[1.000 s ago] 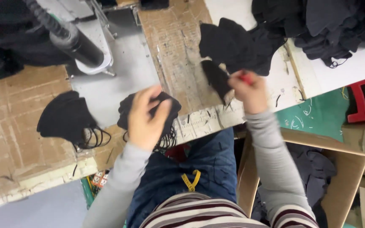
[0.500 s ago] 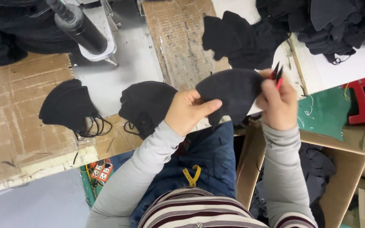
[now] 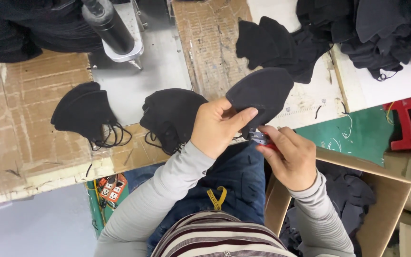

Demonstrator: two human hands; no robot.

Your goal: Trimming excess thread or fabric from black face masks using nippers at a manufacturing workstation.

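Left hand (image 3: pixel 217 126) pinches the black mask (image 3: pixel 261 93) by its lower edge, thumb pressed across it; mask rises up and rightward above the bench; right hand (image 3: pixel 288 159), just below, closes around small snips (image 3: pixel 261 138) touching that edge.
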